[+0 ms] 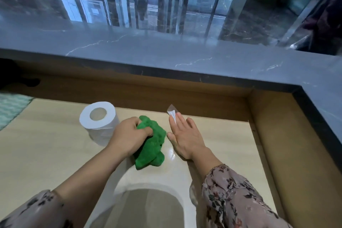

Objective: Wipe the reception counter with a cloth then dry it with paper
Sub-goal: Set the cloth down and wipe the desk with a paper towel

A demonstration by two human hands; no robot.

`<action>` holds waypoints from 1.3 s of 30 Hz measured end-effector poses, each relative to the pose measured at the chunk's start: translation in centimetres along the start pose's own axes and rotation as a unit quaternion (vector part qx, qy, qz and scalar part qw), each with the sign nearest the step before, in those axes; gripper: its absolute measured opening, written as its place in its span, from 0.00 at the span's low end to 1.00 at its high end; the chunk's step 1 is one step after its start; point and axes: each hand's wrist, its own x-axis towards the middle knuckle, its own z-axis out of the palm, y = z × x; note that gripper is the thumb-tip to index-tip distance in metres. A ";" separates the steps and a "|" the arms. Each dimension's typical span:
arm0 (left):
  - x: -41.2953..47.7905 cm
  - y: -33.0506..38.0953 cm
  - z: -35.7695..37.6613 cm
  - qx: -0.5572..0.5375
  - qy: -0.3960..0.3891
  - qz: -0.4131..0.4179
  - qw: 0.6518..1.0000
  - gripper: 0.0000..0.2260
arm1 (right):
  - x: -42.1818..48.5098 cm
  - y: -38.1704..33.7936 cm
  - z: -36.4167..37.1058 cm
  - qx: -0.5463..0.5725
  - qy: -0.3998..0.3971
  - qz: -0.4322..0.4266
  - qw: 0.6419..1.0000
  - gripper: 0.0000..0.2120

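left hand (129,136): fingers clenched into the green cloth (150,143), knuckles up, pressing it on the desk surface (46,150)
right hand (186,138): flat, palm down, fingers spread and straight, gripping nothing; fingertips lie on a small white paper scrap (173,114)
cloth: bunched, lying between both hands, touching the left, just beside the right thumb
paper roll (100,122): upright on end, hollow core facing up, core holds nothing visible; just left of left hand, wrist close to its base
sleeves: floral print, both forearms bare from mid-arm
desk edges: brown wooden wall behind and at right, forms a corner beyond the right hand; near edge has a rounded cutout below the cloth
reception counter (166,50): dark marble ledge above the wall, bare top, turns along the right side
open room: bare desk left of the roll; narrower strip between right hand and right wall
far left: teal patterned item (11,109), cannot tell what
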 end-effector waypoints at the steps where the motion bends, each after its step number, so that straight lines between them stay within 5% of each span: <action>1: 0.4 0.7 0.5 -0.022 0.003 0.006 1.000 0.07 | -0.7 1.3 0.0 0.009 0.002 0.029 1.000 0.33; 10: 5.3 6.1 6.1 -0.138 -0.048 0.030 0.989 0.06 | -7.8 14.0 1.1 0.038 -0.007 0.244 0.969 0.33; 16: 8.6 9.4 9.0 -0.242 -0.064 -0.097 0.963 0.17 | -7.9 15.4 1.8 0.143 0.028 0.255 0.956 0.29; 18: 10.1 8.2 10.0 -0.212 -0.072 -0.133 0.965 0.26 | -7.8 15.2 1.9 0.151 0.034 0.266 0.951 0.29; 21: 10.9 6.4 11.0 -0.096 -0.059 -0.132 0.985 0.20 | -7.8 15.1 1.9 0.152 0.029 0.271 0.950 0.29; 28: 8.7 7.2 9.5 0.069 -0.021 -0.031 0.997 0.11 | -7.7 14.8 1.5 0.149 0.012 0.276 0.949 0.29; 34: 2.6 3.6 5.9 0.038 -0.007 0.069 0.997 0.14 | -7.7 12.7 1.5 0.054 0.028 0.267 0.962 0.32; 39: -0.1 1.3 -0.1 0.151 0.155 0.192 0.957 0.13 | -8.1 7.5 2.0 0.051 0.048 0.221 0.973 0.41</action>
